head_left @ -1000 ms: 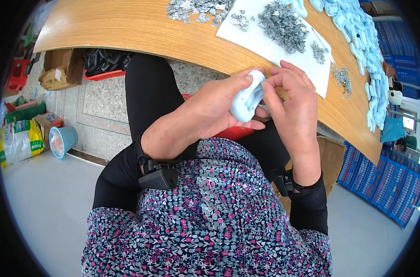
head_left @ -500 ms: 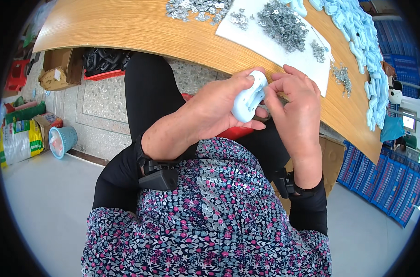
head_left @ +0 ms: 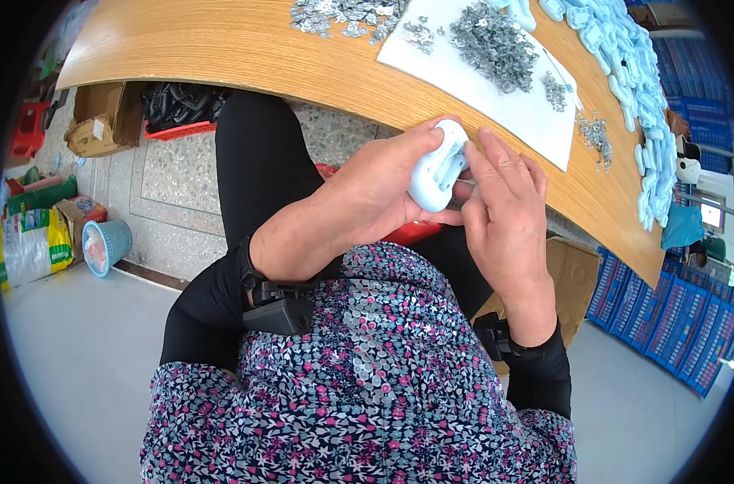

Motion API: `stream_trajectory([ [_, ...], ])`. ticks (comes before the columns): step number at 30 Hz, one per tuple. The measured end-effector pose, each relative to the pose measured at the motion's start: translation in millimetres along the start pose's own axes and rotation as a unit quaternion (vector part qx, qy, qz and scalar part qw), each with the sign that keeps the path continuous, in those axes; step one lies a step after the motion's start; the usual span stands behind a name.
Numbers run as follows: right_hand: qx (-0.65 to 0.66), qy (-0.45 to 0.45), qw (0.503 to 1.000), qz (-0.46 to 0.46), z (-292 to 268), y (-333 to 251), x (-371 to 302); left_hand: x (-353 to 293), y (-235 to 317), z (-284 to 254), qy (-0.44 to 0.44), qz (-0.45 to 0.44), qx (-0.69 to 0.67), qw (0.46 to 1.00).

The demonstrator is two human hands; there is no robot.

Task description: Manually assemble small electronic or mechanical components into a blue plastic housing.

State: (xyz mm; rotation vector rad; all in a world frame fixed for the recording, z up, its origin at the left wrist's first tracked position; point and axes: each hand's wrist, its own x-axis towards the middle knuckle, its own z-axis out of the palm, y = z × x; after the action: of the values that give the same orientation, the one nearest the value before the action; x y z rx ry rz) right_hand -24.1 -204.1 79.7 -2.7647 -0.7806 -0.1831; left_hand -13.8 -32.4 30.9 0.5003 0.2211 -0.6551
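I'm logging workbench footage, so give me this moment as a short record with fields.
Left hand: holds a light-blue, rounded, hollow plastic shell
Right hand: beside the shell's right edge; contact unclear
Brown wood-grain table: bears a flat white sheet with a heap of small grey metallic pieces
Table's right side: piled light-blue plastic parts
Floor, left: round light-blue basket

Holding a shell (head_left: 428,185) in the left hand (head_left: 383,177) just before the bench (head_left: 222,50), having the right hand (head_left: 508,214) just right of it. Facing a sheet (head_left: 536,129) lying on the bench under a heap of parts (head_left: 496,50), with a pile (head_left: 347,14) to its left, a scatter (head_left: 596,139) to its right and more shells (head_left: 654,177) farther right. Having a carton (head_left: 97,135), crate (head_left: 181,130) and bin (head_left: 117,240) leftward on the floor (head_left: 161,189).
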Motion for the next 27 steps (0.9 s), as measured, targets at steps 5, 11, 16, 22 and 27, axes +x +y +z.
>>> stream_trajectory([
  [5,-0.051,-0.002,0.999,-0.008,2.2,4.0,-1.6,2.3,1.3,-8.4,-0.014,-0.018,0.011,1.0],
  [11,0.067,0.066,0.995,0.032,3.3,13.3,-0.5,0.3,2.4,-5.0,-0.013,-0.001,0.053,0.999],
  [16,0.079,0.111,0.99,0.047,6.8,20.2,4.5,-0.3,0.2,-3.8,-0.031,0.035,0.099,0.994],
  [22,0.0,0.127,0.991,-0.05,5.7,21.4,18.7,-1.4,9.1,9.1,-0.037,0.047,0.186,0.981],
  [27,0.079,0.104,0.989,-0.072,-1.2,33.6,32.5,-5.6,20.8,6.0,-0.019,0.061,0.138,0.988],
])
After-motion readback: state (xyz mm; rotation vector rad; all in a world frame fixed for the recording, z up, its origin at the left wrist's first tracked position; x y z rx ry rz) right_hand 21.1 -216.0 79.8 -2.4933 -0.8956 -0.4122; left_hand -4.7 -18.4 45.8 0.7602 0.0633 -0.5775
